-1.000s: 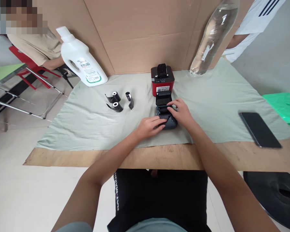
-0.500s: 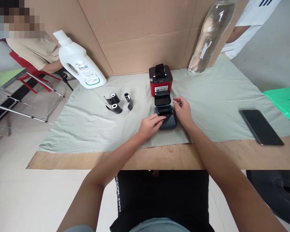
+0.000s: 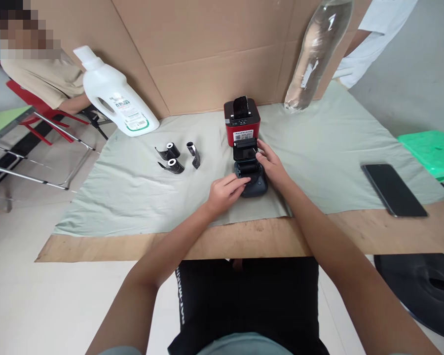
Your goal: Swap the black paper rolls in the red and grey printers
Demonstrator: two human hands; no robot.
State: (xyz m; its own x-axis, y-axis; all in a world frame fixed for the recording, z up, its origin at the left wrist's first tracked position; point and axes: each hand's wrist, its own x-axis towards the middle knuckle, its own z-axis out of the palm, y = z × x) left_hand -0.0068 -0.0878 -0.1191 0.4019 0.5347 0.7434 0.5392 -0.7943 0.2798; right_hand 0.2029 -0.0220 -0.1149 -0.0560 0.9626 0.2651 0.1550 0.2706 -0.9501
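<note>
At the left, a white plastic bottle with a handle stands at the back of the pale green cloth. Left of centre lie a black roll with a white core, a second black roll just below it and a thinner black roll. The left hand has its fingers loosely straight, resting on the dark blue-black printer at centre, lid raised. Above it sits a boxy red-and-black printer. The right hand's thumb and forefinger meet the lid's right edge; I cannot tell whether they grip it. A black phone lies at right.
</note>
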